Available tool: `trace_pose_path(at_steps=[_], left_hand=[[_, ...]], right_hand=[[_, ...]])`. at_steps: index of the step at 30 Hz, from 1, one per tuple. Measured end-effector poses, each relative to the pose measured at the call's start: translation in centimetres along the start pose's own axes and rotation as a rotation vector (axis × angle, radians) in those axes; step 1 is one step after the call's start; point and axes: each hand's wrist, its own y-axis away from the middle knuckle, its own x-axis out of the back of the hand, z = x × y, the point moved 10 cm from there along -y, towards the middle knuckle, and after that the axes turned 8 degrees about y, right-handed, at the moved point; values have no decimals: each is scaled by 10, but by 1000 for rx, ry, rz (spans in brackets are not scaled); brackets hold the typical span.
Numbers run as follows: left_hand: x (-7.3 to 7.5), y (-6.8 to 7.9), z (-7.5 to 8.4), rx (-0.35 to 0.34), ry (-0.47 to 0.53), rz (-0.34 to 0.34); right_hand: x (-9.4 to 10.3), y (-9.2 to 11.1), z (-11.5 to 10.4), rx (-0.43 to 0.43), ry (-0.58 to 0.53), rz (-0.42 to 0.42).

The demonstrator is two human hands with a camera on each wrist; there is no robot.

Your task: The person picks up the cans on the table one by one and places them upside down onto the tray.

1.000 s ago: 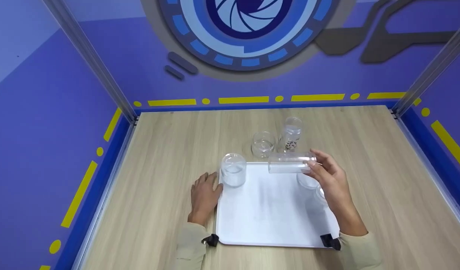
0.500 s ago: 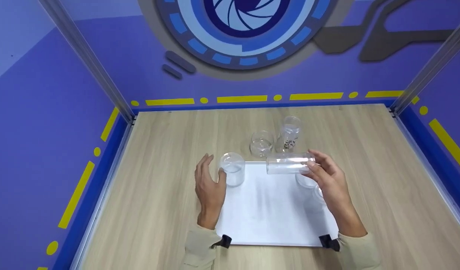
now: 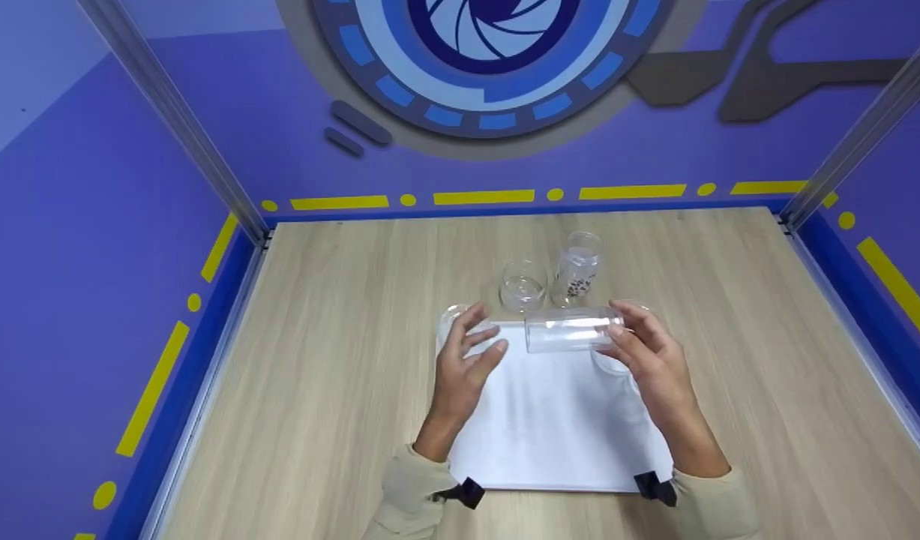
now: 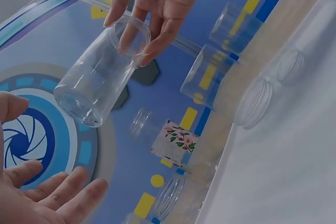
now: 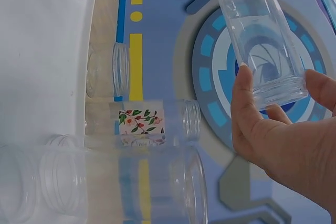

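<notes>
My right hand (image 3: 654, 367) grips a clear, empty jar (image 3: 568, 331) by its threaded mouth end, holding it sideways above the back of the white tray (image 3: 542, 450). In the right wrist view the jar (image 5: 257, 35) tilts, its neck between thumb and fingers. My left hand (image 3: 463, 375) is raised over the tray's left side with fingers spread, apart from the jar's base. Behind it, a clear jar (image 3: 451, 319) at the tray's back left corner is partly hidden. Clear jars (image 4: 207, 80) stand on the tray's right side, mostly behind my right hand in the head view.
Beyond the tray's back edge, a short clear jar (image 3: 523, 286) and a taller jar with a floral label (image 3: 579, 271) stand on the wooden table (image 3: 340, 300). Blue printed walls (image 3: 430, 169) enclose the table at the back and sides.
My left hand has lifted from the table beside the tray and moved right, toward the held jar. My right hand has shifted the jar slightly left.
</notes>
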Motion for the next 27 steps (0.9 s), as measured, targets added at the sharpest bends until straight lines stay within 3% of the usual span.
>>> trace_pose_path(at_steps=[7, 27], left_hand=[[-19, -1, -5, 20, 51, -74], [-29, -3, 4, 6, 137, -51]], right_hand=[[-5, 3, 1, 1, 5, -15], [-10, 11, 1, 5, 5, -17]])
